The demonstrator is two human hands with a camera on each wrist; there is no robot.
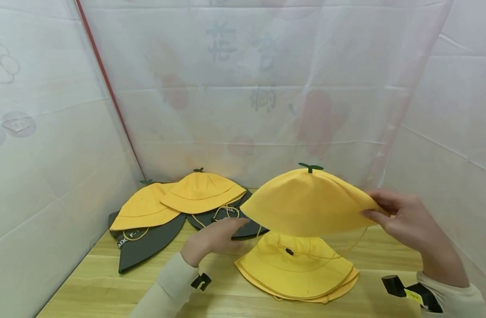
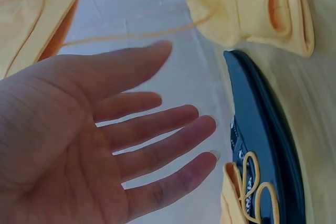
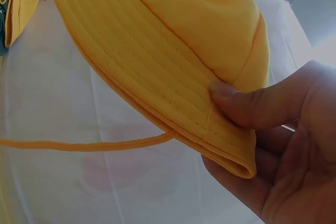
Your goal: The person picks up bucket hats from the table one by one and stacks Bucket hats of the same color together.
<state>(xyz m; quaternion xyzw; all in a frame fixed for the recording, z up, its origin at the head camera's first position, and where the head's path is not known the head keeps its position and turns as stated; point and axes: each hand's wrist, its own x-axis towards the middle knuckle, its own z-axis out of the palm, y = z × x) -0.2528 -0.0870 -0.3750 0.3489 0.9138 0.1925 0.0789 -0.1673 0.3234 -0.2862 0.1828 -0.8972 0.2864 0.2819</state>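
"Where's the hat they're busy with?"

"Up off the desk (image 1: 100,274), toward the right; that yellow hat (image 1: 306,205) is held above a stack of yellow hats (image 1: 296,276), while other yellow hats (image 1: 203,194) lie on dark caps (image 1: 151,247) over to the left."

"Heavy, would you say?"

"Light, I'd guess; it looks like soft cloth, the crown likely to sag or dent, the stitched brim a bit stiffer; it seems neither slippery nor fragile; I'd take it by the brim, on two opposite sides, so it keeps its shape."

"And the hands?"

"The right hand (image 1: 406,221) pinches the brim at its right-hand end; the thumb lies on one face, the fingers behind the other, and the cloth doubles over there; the left hand (image 1: 215,240) is released, palm bare, fingers nearly straight and slightly spread; it's near the hat's other side, touching nothing that I can see."

"Any small bits to mind?"

"A thin cord (image 3: 89,144) hangs from the brim and might snag, I think; smallest is the green sprout (image 1: 310,168) on the crown; probably a poor place to lift by."
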